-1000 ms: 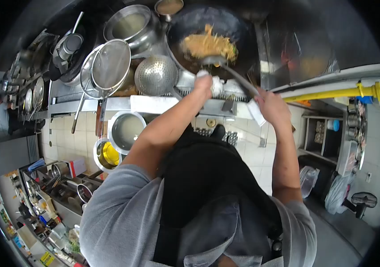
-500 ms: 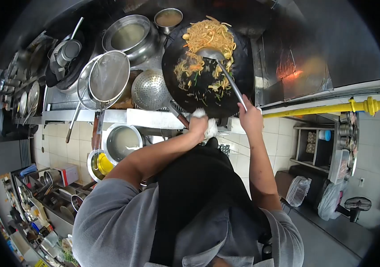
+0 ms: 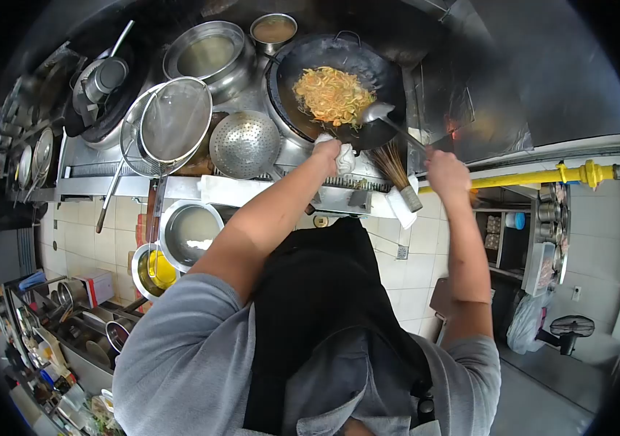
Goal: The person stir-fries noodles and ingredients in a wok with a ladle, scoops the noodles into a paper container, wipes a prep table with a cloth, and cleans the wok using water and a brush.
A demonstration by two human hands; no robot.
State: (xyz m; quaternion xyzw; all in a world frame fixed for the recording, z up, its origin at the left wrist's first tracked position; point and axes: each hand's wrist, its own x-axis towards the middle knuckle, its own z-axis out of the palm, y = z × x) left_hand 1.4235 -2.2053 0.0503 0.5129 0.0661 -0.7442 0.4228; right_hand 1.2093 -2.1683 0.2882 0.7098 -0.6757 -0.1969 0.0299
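We see that the wok [image 3: 390,80] is black and the noodles [image 3: 331,94] are golden orange with small green bits. The gas pipe [image 3: 535,176] is bright yellow. We note a grey shirt [image 3: 179,341], a plain black apron [image 3: 317,269], and a silver skimmer [image 3: 244,144] with a pattern of round dots. The cloth [image 3: 345,158] is white.

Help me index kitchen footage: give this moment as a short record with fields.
Vessel: wok
Contents: noodle mixture
Left hand: grips white cloth at the wok's near edge
Right hand: holds ladle by its handle
Ladle head: inside the wok, beside the noodle mixture
Left of wok: perforated strainer, mesh strainer
Near side: bristle brush
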